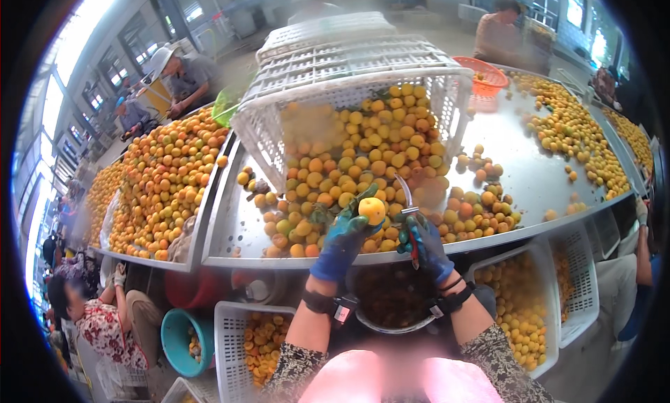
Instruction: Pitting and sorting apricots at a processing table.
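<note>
In my gloved left hand [343,241] I hold a yellow apricot [371,211] up over the front edge of the metal table [324,261]. My gloved right hand [426,246] grips a small tool with a curved metal blade [404,191], its tip pointing up, and red handle parts show below the fingers. Blade and apricot are apart. Behind both hands, a heap of apricots [361,167] spills from a tipped white plastic crate [350,73]. A round basin with dark contents [395,298] is below my hands.
White crates of apricots [552,319] and of cut orange pieces [225,340] flank me. A teal bucket [170,340] stands at lower left. More apricots [167,183] cover the left table. An orange basket [484,70] sits at back right. People work around the tables.
</note>
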{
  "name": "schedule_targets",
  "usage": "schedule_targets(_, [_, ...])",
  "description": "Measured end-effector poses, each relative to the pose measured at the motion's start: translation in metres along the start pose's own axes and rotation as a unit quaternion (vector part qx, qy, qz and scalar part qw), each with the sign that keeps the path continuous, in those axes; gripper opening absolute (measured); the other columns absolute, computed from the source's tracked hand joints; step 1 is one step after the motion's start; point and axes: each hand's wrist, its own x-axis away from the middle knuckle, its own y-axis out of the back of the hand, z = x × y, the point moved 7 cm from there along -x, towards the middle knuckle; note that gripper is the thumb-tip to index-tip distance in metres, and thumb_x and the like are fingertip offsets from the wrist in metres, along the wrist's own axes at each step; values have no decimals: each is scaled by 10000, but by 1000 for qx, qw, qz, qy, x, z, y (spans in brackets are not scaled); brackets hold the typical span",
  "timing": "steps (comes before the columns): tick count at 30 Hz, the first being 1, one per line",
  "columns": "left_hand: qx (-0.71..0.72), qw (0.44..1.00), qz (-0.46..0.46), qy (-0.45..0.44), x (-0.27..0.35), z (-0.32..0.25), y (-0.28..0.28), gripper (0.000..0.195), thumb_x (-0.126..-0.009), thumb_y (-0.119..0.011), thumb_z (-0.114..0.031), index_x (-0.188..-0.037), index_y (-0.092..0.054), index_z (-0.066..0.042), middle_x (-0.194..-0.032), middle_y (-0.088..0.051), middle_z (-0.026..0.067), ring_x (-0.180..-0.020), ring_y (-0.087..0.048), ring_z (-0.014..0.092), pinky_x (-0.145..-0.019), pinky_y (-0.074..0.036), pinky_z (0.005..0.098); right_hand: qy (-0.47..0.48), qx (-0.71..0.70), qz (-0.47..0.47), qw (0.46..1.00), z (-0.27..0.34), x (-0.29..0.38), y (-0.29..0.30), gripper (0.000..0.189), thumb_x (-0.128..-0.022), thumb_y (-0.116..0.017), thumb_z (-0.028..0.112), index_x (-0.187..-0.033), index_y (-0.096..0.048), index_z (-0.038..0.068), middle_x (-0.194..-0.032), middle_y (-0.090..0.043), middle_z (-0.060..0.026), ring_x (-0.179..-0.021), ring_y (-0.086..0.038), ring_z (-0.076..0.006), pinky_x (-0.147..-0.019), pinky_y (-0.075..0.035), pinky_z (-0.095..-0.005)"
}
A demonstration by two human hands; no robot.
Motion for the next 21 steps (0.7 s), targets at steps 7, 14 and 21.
schedule_targets(7, [275, 947, -43, 163, 11, 59, -7, 425, -850, -572, -116, -1249, -456, -27, -1158, -538, 64, -994, -529, 145, -844, -444, 259, 146, 267, -99, 948, 16, 23, 11, 159, -879, -551, 169, -966, -554, 36, -648, -566, -17, -525, -510, -90, -489, -428, -252])
schedule_targets(14, [184, 967, -45, 168, 5, 61, 3, 473, -821, -596, -134, -1253, -450, -10, -1185, -521, 49, -1036, -512, 134, -868, -444, 269, 209, 421, -84, 879, 18, 44, -13, 170, -838, -577, 130, -992, -570, 58, -640, -609, -79, -587, -630, -212, -536, -471, -297])
schedule_targets(21, [221, 957, -58, 178, 7, 55, 4, 453, -789, -625, -90, -1221, -511, -17, -1156, -554, 37, -1045, -501, 129, -910, -389, 263, 206, 448, -108, 864, 7, 43, -5, 229, -832, -606, 166, -1025, -553, 55, -638, -607, -103, -580, -626, -250, -526, -470, -320])
